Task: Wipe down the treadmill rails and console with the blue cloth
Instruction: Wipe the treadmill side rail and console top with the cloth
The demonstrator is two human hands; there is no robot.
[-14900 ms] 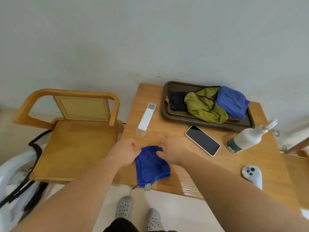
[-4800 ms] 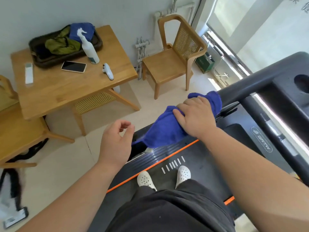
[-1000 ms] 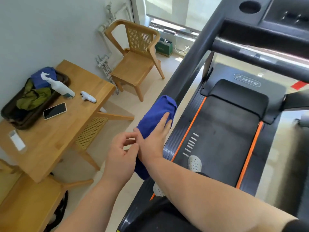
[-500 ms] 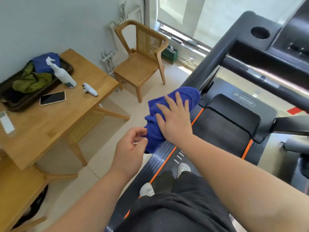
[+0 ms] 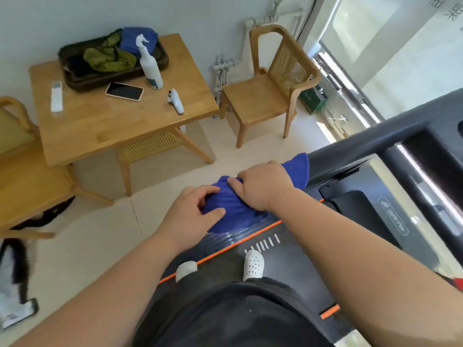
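Note:
The blue cloth [image 5: 231, 209] is draped over the near end of the treadmill's black left rail [image 5: 350, 149]. My right hand [image 5: 263, 185] presses down on the cloth's upper part, fingers curled around it and the rail underneath. My left hand [image 5: 198, 209] pinches the cloth's lower, hanging end between thumb and fingers. The rail rises to the right toward the console [image 5: 441, 146], of which only a dark corner shows at the frame edge. The rail's tip is hidden under the cloth.
I stand on the treadmill belt [image 5: 288, 259] in white shoes. To the left are a wooden table [image 5: 105, 126] with a dark tray [image 5: 75, 78], spray bottle [image 5: 151, 68], phone [image 5: 124, 91] and remote [image 5: 56, 96], and wooden chairs [image 5: 270, 88].
My left hand has closed on the cloth's lower end, which it only hovered beside before. My right hand went from flat on the cloth to curled over it. The view swung left.

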